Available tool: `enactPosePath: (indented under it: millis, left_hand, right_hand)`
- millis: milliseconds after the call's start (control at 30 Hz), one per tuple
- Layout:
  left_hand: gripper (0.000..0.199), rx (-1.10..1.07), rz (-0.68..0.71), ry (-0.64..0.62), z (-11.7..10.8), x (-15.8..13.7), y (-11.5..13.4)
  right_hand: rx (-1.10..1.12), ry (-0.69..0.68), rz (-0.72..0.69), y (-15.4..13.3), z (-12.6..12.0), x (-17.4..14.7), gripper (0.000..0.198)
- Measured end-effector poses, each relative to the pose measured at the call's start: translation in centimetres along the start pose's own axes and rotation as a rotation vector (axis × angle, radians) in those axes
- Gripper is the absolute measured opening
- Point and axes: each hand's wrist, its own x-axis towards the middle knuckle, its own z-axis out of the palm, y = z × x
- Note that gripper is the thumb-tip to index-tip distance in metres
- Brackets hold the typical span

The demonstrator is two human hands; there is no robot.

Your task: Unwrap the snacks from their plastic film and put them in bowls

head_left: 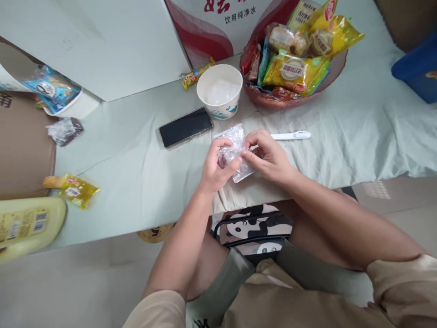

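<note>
Between my two hands is a clear, crinkled plastic wrapper (236,135) with something dark reddish-brown inside; what that is I cannot make out. My left hand (217,167) grips its left side, thumb on top. My right hand (268,155) pinches the wrapper's right edge between thumb and fingers. Just beyond my right hand lies a white, pen-like tool (293,135), partly hidden by the hand. A black phone (186,127) rests to the left of the wrapper. Behind it stands a white paper bowl (223,111) with whitish, clear material inside.
A reddish bowl (290,102) heaped with packaged snacks stands at the back. Near it are a yellow snack stick (198,74) and a large carton (218,27). At left lie a dark wrapped item (65,130), a yellow packet (79,190) and a pale yellow jug (37,223).
</note>
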Motion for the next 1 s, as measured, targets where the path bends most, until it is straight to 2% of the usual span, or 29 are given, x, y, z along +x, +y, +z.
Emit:
enactPosePath:
  millis: [133, 267, 400, 467, 533, 633, 700, 800, 900, 1000]
  left_hand:
    - [0.052, 0.030, -0.045, -0.094, -0.8, -0.5, 0.2]
    - [0.041, 0.104, -0.096, -0.088, -1.1, -1.0, 0.1]
    - [0.037, 0.152, -0.094, 0.095, -1.6, -0.9, -0.6]
    - [0.041, 0.221, -0.076, 0.213, -2.0, -0.7, -1.1]
    - [0.044, 0.273, -0.059, 0.305, -2.4, -0.5, -1.4]
    - [0.041, 0.279, -0.054, 0.383, -2.9, -0.3, -1.6]
    - [0.040, 0.271, -0.045, 0.391, -2.8, -0.2, -1.6]
    - [0.045, 0.306, 0.009, 0.381, -2.3, -0.3, -1.7]
    - [0.046, 0.362, 0.081, 0.374, -1.4, -0.4, -1.7]
    - [0.036, 0.344, 0.137, 0.277, -0.4, -0.8, -1.5]
  right_hand:
    - [0.019, 0.051, 0.060, 0.5, 0.7, 0.4, 0.036]
    - [0.030, 0.053, 0.116, 0.5, 1.1, 0.6, 0.032]
    - [-0.141, 0.113, 0.047, 0.2, -0.3, 0.7, 0.023]
    - [-0.332, 0.154, 0.037, 0.5, -1.5, 0.6, 0.016]
    - [-0.560, 0.146, 0.059, 1.1, -2.8, 0.5, 0.017]
    - [-0.793, 0.077, 0.118, 2.3, -4.2, 0.3, 0.027]
    - [-0.822, 0.051, 0.138, 2.6, -4.6, 0.2, 0.024]
    - [-0.637, 0.062, 0.129, 1.6, -4.1, -0.2, 0.018]
    - [-0.135, -0.040, 0.110, -0.4, -2.3, -0.8, 0.025]
    - [0.270, -0.199, 0.104, -1.8, -0.3, -1.2, 0.035]
